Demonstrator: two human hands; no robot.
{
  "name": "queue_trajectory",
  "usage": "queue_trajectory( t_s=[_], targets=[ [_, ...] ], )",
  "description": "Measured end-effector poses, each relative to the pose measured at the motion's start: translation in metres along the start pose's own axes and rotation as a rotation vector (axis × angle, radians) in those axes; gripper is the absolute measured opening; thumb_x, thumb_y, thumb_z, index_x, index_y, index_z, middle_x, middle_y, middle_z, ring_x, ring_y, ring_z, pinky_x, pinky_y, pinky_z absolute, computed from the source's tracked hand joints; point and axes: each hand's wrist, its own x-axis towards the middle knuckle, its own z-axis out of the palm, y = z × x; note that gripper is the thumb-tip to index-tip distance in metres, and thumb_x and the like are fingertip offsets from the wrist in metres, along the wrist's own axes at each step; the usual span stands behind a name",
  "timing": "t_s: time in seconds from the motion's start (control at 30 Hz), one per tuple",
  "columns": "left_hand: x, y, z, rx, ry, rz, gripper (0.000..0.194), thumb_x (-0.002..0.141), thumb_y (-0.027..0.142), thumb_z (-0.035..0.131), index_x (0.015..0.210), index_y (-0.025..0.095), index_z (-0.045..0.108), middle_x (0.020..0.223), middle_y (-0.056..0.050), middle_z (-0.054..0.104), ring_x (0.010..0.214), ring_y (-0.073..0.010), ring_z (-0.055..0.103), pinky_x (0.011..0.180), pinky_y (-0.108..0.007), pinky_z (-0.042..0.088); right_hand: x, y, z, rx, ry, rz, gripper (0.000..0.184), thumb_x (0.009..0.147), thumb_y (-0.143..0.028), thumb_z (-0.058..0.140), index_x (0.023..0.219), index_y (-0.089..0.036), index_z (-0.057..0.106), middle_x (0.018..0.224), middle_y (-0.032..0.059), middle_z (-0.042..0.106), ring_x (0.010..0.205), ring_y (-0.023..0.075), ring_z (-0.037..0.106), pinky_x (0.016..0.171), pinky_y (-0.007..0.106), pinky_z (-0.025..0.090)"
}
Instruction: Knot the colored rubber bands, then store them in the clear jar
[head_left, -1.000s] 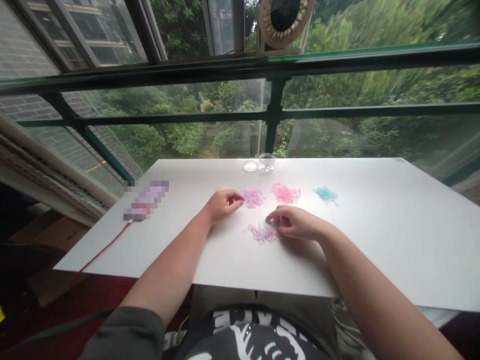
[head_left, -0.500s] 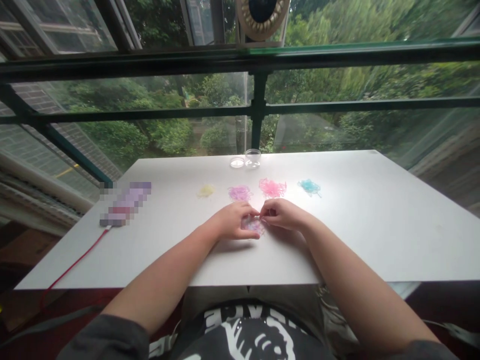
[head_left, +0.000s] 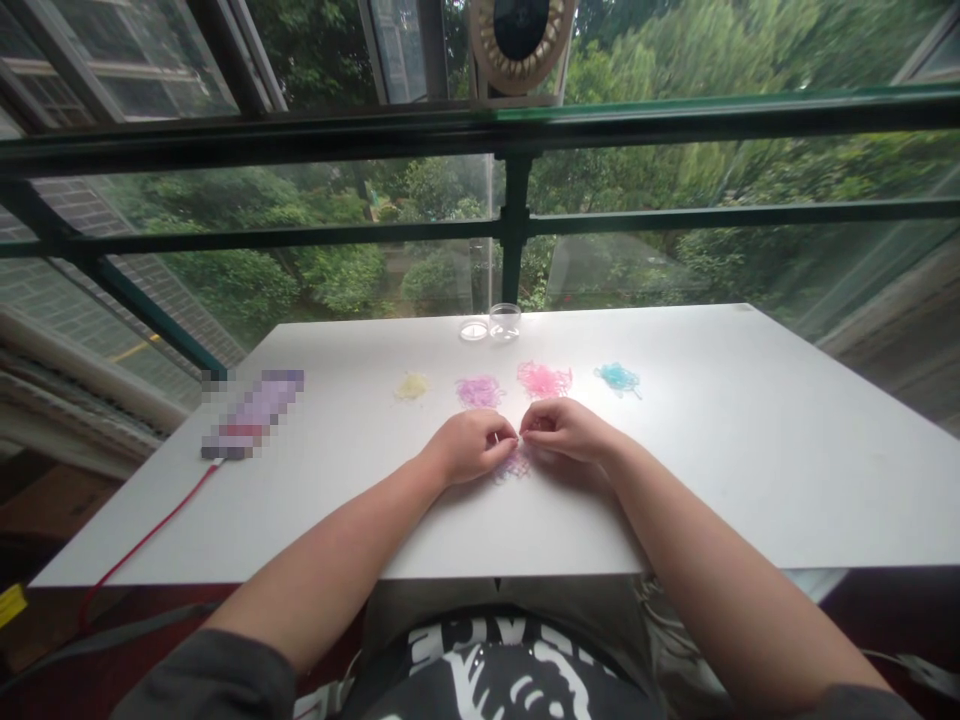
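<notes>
Left hand (head_left: 476, 445) and right hand (head_left: 566, 428), fingertips pinched, meet over mixed bands (head_left: 512, 467) on the table (head_left: 750, 430); I can't tell if either grips one. Tugging tangled bands could scatter some into the pink pile (head_left: 545, 380).

Yellow pile (head_left: 412, 386), lilac pile (head_left: 480, 391), pink pile (head_left: 544, 379) and turquoise pile (head_left: 619, 377) are each single-coloured; front pile (head_left: 513, 467) mixes pink and lilac. Table (head_left: 720, 450) is plain white; cable (head_left: 154, 532) is red.

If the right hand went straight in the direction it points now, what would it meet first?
Most likely the left hand: its fingertips lie directly ahead of the right hand, though whether they touch is unclear.
</notes>
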Motion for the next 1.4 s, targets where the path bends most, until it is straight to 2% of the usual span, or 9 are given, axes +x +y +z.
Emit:
queue_trajectory(
  t_s=[0.2,0.37,0.43,0.57,0.67,0.97,1.4],
  targets=[
    [-0.001,-0.007,-0.003,-0.088,0.049,-0.054,0.016,0.078,0.027,0.052,0.081,0.020,0.066,0.074,0.000,0.067,0.064,-0.0115,0.056,0.060,-0.021,0.042,-0.003,-0.003,-0.003,-0.037,-0.042,-0.001,0.010,0.071,-0.020,0.055,0.076,-0.014,0.061,0.053,-0.0044,0.046,0.050,0.0077,0.041,0.046,0.020,0.030],
    [-0.001,-0.011,-0.004,-0.134,0.059,-0.076,0.018,0.078,0.027,0.052,0.084,0.020,0.067,0.076,-0.001,0.068,0.062,-0.0109,0.057,0.060,-0.022,0.044,-0.005,-0.008,-0.006,-0.064,-0.098,-0.009,0.025,0.068,-0.015,0.055,0.092,-0.016,0.061,0.059,-0.0040,0.050,0.051,0.0083,0.044,0.048,0.020,0.033],
    [-0.001,-0.010,-0.004,-0.138,0.060,-0.068,0.017,0.078,0.027,0.052,0.083,0.020,0.067,0.076,-0.001,0.068,0.064,-0.0113,0.058,0.060,-0.022,0.044,-0.005,-0.008,-0.006,-0.056,-0.091,-0.017,0.025,0.069,-0.018,0.057,0.093,-0.015,0.060,0.061,-0.0033,0.052,0.052,0.0081,0.044,0.048,0.020,0.034],
    [-0.002,-0.009,-0.003,-0.126,0.077,-0.028,0.012,0.077,0.024,0.055,0.081,0.021,0.066,0.075,0.000,0.068,0.066,-0.0115,0.060,0.061,-0.022,0.044,-0.002,-0.007,0.000,-0.085,-0.004,-0.019,0.020,0.072,-0.032,0.062,0.082,-0.015,0.061,0.056,-0.0034,0.050,0.048,0.0075,0.040,0.045,0.020,0.029],
    [-0.002,-0.008,-0.003,-0.123,0.089,0.011,0.009,0.076,0.023,0.057,0.080,0.021,0.065,0.074,0.001,0.068,0.067,-0.0106,0.060,0.063,-0.021,0.044,0.001,-0.006,0.006,-0.092,0.043,-0.036,0.020,0.073,-0.035,0.061,0.074,-0.015,0.060,0.054,-0.0030,0.048,0.049,0.0077,0.039,0.045,0.021,0.029],
    [-0.002,-0.010,-0.003,-0.100,0.130,0.029,0.007,0.075,0.022,0.058,0.078,0.020,0.065,0.073,0.001,0.067,0.067,-0.0104,0.060,0.066,-0.022,0.044,0.002,-0.005,0.010,-0.038,0.024,-0.041,0.023,0.075,-0.038,0.059,0.074,-0.015,0.059,0.054,-0.0028,0.048,0.050,0.0084,0.039,0.046,0.021,0.029],
    [-0.001,-0.012,-0.002,-0.094,0.152,0.086,0.008,0.075,0.023,0.059,0.079,0.018,0.064,0.075,0.000,0.066,0.070,-0.0115,0.059,0.067,-0.023,0.043,0.003,-0.005,0.012,-0.016,0.064,-0.033,0.006,0.072,-0.020,0.056,0.072,-0.015,0.058,0.051,-0.0042,0.046,0.047,0.0071,0.039,0.044,0.020,0.028]
  ],
)
